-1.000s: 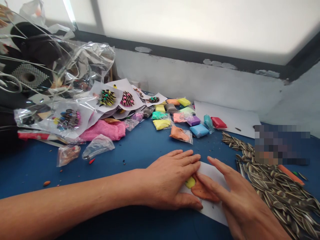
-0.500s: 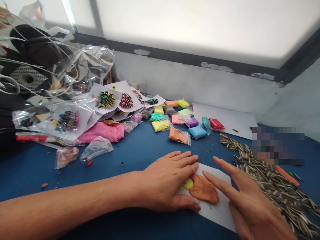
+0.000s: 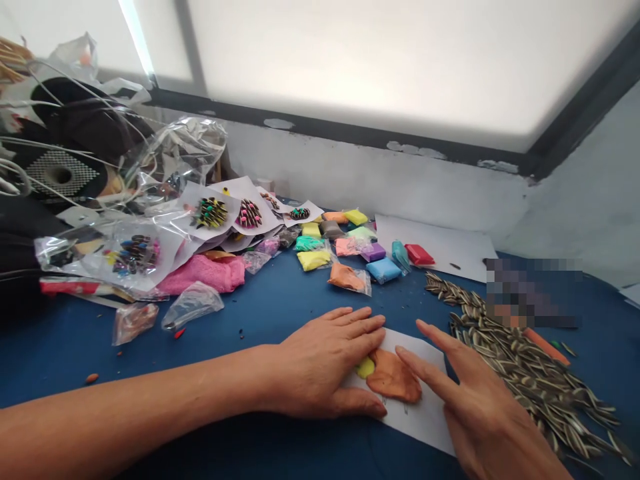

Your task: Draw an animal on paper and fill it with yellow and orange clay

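Observation:
My left hand (image 3: 333, 363) lies flat on the left part of a white sheet of paper (image 3: 425, 427), fingers stretched out. Beside its thumb and fingers is a flattened orange-brown piece of modelling clay (image 3: 395, 378) on the paper, with a small yellow clay piece (image 3: 365, 367) at its left end. My right hand (image 3: 483, 400) is over the sheet's right side, index and another finger extended apart. One fingertip is at the clay's upper right edge; whether it presses cannot be made out. Its lower fingers are partly hidden. Short pencil lines show below the clay.
Striped sunflower seeds (image 3: 520, 360) are heaped at the right. Colourful clay packets (image 3: 384, 269) lie behind the hands. At the back left are seed-decorated paper sheets (image 3: 210, 212), a pink cloth (image 3: 215, 273) and clear plastic bags (image 3: 194, 305). A white sheet (image 3: 435, 243) lies by the wall.
The camera view has shifted slightly, so everything sits a little to the left. Both hands keep nearly the same place relative to the paper and clay.

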{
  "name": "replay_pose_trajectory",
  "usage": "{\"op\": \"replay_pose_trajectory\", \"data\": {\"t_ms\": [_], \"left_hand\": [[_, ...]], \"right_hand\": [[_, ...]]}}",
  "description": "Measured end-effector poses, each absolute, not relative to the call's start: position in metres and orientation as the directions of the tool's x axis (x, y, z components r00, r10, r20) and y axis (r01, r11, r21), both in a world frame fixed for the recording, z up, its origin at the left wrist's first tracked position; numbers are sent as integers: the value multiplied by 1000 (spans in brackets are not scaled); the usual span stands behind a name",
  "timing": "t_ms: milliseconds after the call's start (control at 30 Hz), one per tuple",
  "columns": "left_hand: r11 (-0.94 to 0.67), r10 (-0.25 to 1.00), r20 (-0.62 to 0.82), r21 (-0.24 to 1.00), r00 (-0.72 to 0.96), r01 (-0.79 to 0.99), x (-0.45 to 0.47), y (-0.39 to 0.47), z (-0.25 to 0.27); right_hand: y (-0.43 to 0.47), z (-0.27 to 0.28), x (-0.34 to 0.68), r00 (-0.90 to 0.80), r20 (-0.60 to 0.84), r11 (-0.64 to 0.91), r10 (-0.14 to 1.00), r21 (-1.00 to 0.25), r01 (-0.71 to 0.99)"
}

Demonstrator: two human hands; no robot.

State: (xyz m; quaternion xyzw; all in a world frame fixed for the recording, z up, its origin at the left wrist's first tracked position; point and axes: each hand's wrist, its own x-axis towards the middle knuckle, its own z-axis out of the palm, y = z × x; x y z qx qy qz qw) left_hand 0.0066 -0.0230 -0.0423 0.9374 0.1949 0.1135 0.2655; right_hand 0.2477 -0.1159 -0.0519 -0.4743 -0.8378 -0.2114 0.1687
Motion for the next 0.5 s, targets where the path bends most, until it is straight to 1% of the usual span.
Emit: {"op": "replay_pose_trajectory", "data": {"t_ms": [100, 200, 333, 433, 500], "left_hand": [[-790, 418, 122, 539, 900, 293, 6, -24, -42], [-792, 415, 117, 534, 902, 295, 5, -24, -41], [-792, 425, 115, 527, 898, 308, 5, -25, -39], [-793, 425, 97, 520, 900, 319, 4, -25, -37], [-789, 427, 83, 520, 900, 327, 4, -25, -36]], "right_hand": [[-122, -51, 249, -550, 405, 487, 730, 257, 835], [-125, -51, 247, -552, 348, 473, 758, 290, 832], [-122, -53, 251, -549, 365, 465, 752, 296, 834], [-121, -49, 258, -534, 389, 423, 751, 338, 841], [-124, -45, 260, -540, 374, 410, 754, 374, 832]]}}
